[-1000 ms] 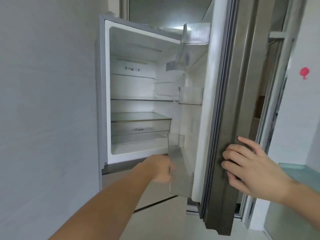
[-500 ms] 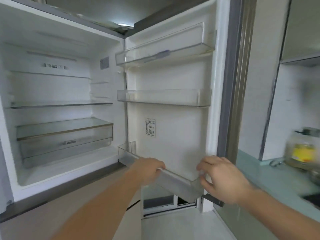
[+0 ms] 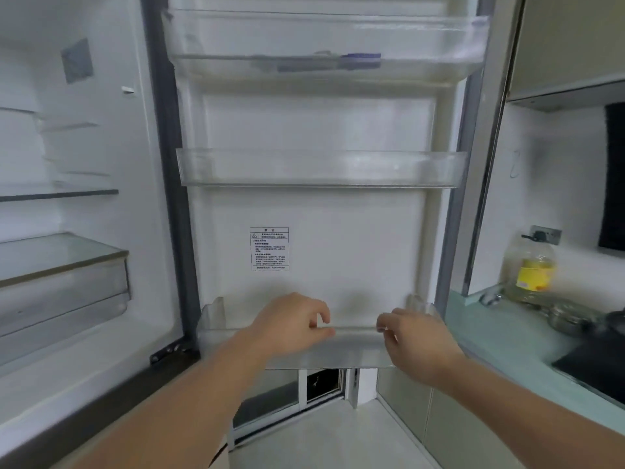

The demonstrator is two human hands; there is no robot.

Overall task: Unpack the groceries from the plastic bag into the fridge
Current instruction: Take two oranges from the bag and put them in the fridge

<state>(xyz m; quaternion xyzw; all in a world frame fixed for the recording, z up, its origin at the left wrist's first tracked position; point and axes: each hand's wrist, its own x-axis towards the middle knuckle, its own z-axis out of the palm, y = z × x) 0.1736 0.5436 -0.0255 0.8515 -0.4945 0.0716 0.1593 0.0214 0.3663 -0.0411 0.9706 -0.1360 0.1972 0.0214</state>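
Note:
The fridge stands open, its door [image 3: 321, 214] swung wide with the inner side facing me. Three clear bins hang on the door: a top one [image 3: 321, 45], a middle one [image 3: 321, 167] and a bottom one [image 3: 355, 346]. My left hand [image 3: 294, 321] is at the bottom bin's front rim, thumb along the rim and fingers loosely curled above it. My right hand [image 3: 414, 338] is further right on the same rim, with its curled fingertips touching it. Neither hand holds groceries. No plastic bag is in view.
The fridge interior at the left has a glass shelf [image 3: 57, 194] and a clear drawer [image 3: 61, 292]. A pale green counter [image 3: 500, 336] at the right carries an oil bottle [image 3: 531, 265], a metal lid [image 3: 571, 316] and a black hob [image 3: 595, 363].
The door has swung fully open and my view has turned right to face its inner side. My right hand moved from the door's edge to the bottom bin's rim, and my left hand loosened on it.

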